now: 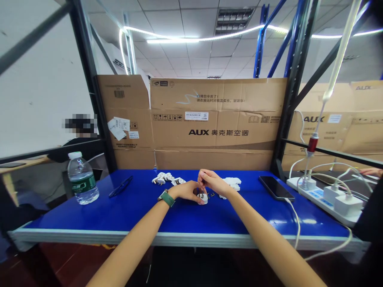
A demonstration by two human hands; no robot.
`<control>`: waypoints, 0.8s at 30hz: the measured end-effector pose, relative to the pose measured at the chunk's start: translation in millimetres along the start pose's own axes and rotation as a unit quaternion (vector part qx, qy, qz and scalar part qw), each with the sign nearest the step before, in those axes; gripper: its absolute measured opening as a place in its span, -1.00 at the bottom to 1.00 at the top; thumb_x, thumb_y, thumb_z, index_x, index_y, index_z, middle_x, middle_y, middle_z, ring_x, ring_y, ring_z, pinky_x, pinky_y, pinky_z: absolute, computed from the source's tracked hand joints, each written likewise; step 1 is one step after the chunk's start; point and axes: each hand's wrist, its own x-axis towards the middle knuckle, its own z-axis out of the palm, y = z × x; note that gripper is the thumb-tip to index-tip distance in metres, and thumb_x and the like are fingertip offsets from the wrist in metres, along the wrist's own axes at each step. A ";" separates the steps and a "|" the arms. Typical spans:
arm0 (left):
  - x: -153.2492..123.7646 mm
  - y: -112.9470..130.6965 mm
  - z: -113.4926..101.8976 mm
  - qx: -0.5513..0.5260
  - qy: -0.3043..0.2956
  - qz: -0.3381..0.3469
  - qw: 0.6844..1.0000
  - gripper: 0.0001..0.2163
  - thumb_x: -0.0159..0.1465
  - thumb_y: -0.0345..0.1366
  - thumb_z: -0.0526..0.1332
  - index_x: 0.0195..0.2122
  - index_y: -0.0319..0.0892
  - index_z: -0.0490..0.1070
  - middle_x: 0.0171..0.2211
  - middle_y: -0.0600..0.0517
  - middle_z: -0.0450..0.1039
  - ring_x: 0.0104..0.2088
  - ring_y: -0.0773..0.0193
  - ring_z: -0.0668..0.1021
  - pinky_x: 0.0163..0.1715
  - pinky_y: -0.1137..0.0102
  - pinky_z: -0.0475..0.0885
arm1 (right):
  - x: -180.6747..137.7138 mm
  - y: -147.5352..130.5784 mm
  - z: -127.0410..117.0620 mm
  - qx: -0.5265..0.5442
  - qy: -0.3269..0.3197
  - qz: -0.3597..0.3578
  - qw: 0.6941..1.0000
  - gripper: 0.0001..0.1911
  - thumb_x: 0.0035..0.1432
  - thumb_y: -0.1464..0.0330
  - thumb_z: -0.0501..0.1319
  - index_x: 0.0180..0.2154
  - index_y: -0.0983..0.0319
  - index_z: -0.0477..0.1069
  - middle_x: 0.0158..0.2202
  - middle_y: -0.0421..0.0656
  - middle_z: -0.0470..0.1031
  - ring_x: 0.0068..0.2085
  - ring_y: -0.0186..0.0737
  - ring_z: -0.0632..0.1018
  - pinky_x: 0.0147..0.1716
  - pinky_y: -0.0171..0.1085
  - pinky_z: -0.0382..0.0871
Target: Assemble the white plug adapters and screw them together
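one white plug part (pixel 203 200) sits on the blue table (pixel 227 219), left hand (pixel 188 191) gripping its side, right hand (pixel 212 181) pinching a slim piece (pixel 202 195) above it, brass bits (pixel 212 195) just beside the plug part.

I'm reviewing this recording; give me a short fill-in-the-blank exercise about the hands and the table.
1. The left hand touches a small piece coloured ____.
2. The watch strap circles the ____ wrist.
3. The phone lies to the ____ of the right hand.
4. The tabletop is coloured ____.

Missing words: white; left; right; blue.
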 end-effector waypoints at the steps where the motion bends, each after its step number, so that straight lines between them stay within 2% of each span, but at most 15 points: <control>1: 0.1 -0.5 0.2 -0.002 0.000 0.000 1.000 -0.58 0.09 -0.04 0.45 -0.09 -0.16 0.57 -0.32 0.03 0.53 -0.39 0.33 0.49 -0.39 0.47 0.32 | -0.2 0.0 0.0 -0.003 -0.002 0.001 1.000 -0.60 0.30 0.03 0.17 -0.36 0.23 0.31 -0.45 -0.23 0.34 -0.48 -0.33 0.40 -0.53 -0.33 0.33; 13: 0.4 -2.7 -0.3 0.018 -0.005 0.006 1.000 -0.56 0.11 -0.01 0.43 -0.06 -0.13 0.55 -0.24 0.02 0.55 -0.31 0.29 0.51 -0.33 0.46 0.34 | -0.3 -1.0 1.7 -0.010 -0.007 0.016 1.000 -0.57 0.29 -0.02 0.15 -0.37 0.21 0.30 -0.49 -0.24 0.31 -0.51 -0.33 0.37 -0.57 -0.35 0.29; 24: 0.3 -3.7 -0.3 0.018 -0.008 0.000 1.000 -0.55 0.09 0.00 0.44 -0.06 -0.12 0.55 -0.25 0.03 0.53 -0.32 0.29 0.51 -0.34 0.46 0.32 | -0.7 -2.8 2.7 -0.030 0.001 0.021 0.999 -0.56 0.30 -0.03 0.14 -0.37 0.22 0.30 -0.49 -0.25 0.32 -0.50 -0.35 0.36 -0.54 -0.35 0.29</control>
